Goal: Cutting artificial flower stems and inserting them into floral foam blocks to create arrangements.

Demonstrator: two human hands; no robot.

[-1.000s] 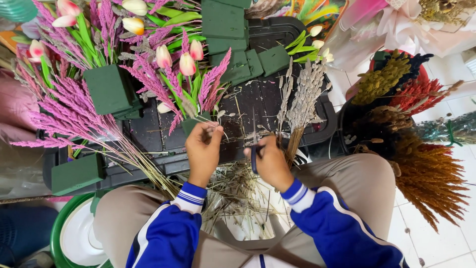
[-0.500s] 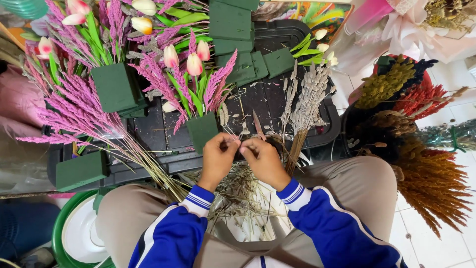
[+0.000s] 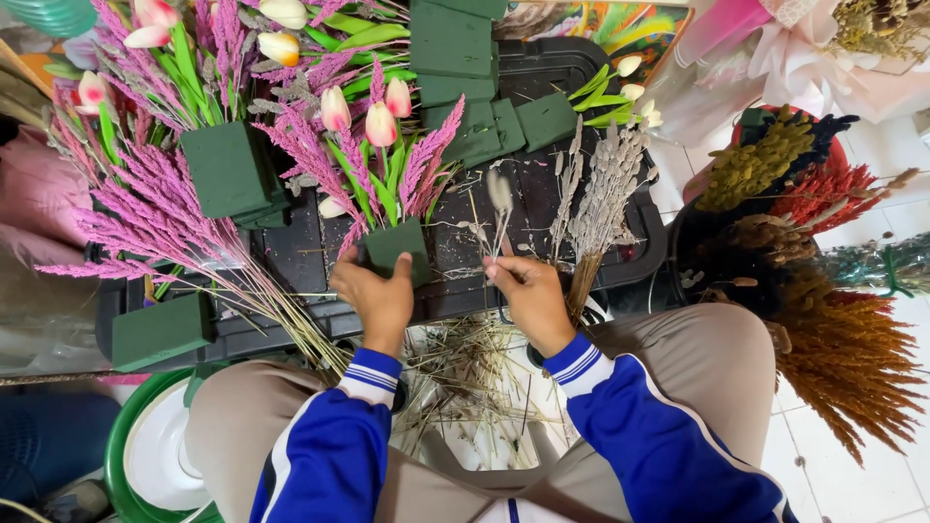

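My left hand point(image 3: 376, 295) grips the near side of a dark green foam block point(image 3: 395, 247) that stands on a black tray point(image 3: 542, 242). Pink tulips point(image 3: 380, 121) and pink grass plumes point(image 3: 426, 160) are stuck upright in that block. My right hand point(image 3: 528, 300) holds a thin dried grey stem point(image 3: 499, 208) upright, its fuzzy tip above the fingers, just right of the block. Cut stem scraps point(image 3: 475, 373) lie between my knees.
A second foam block with tulips and pink plumes point(image 3: 228, 169) stands at left, loose green blocks point(image 3: 475, 107) at the back, one block point(image 3: 160, 329) at the near left. A dried grey bunch point(image 3: 601, 208) lies right of my hand. Coloured dried bunches point(image 3: 823, 291) fill the right.
My hands were together over the scraps. Now the left has moved to the foam block and grips it, and the right has lifted a single grey stem upright.
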